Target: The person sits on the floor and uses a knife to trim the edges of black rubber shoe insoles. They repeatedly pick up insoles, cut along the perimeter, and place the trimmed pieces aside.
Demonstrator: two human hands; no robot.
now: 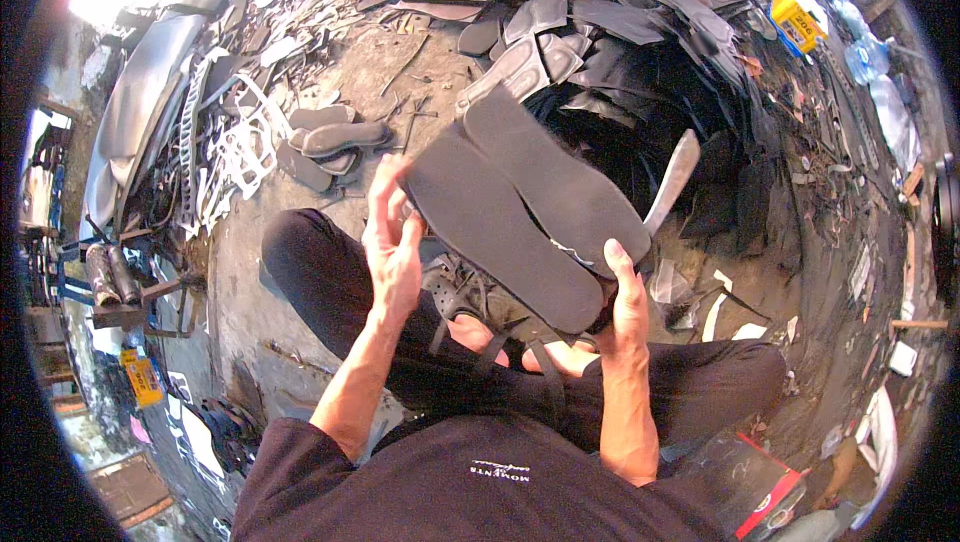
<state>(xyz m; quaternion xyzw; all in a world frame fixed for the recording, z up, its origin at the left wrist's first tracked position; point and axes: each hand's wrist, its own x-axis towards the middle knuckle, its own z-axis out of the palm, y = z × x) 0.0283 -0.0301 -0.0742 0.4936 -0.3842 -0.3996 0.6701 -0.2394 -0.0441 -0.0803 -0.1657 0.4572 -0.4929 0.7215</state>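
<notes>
Two dark grey shoe soles, a left one [500, 227] and a right one [555, 177], lie side by side at a slant above my crossed legs. My left hand [388, 242] is at the outer edge of the left sole, its fingers bent against that edge. On the near end of the right sole presses the thumb of my right hand [628, 297], while its other fingers are hidden beneath the soles. A broad, pale knife blade [672, 182] sticks up beside the right sole; its handle is hidden near my right hand.
Beyond the soles at the right is a heap of black and grey sheet scraps [640, 72]. Several cut sole pieces [335, 140] lie on the floor at the left, near white cut-out strips [245, 137]. A yellow box [797, 17] stands at the far right.
</notes>
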